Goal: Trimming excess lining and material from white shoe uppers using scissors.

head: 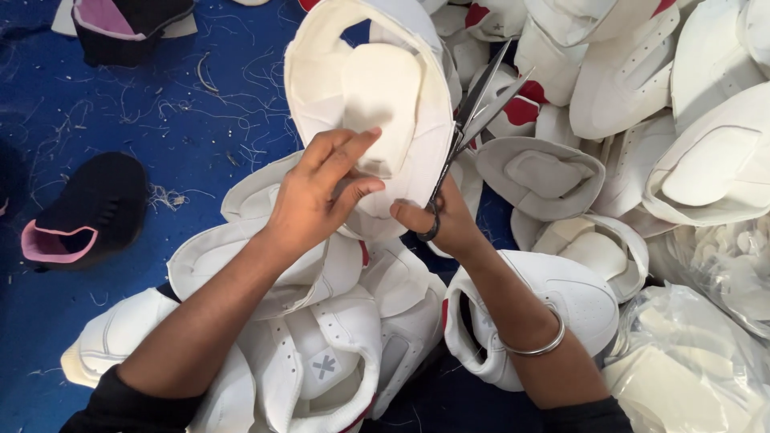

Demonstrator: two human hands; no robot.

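Note:
My left hand (pixel 317 192) grips a white shoe upper (pixel 377 88), held inside-out so its cream lining and padded tongue face me. My right hand (pixel 445 220) holds black scissors (pixel 473 112) by the handles. The blades point up and are slightly apart at the right edge of the upper. A silver bangle (pixel 537 345) sits on my right wrist. Both sleeves are black.
Many white shoe uppers (pixel 626 72) with red trim are piled at the right and below my arms. Clear plastic bags of cream pieces (pixel 690 361) lie at the lower right. Black uppers with pink lining (pixel 84 212) rest on the blue thread-strewn surface (pixel 160 112) at the left.

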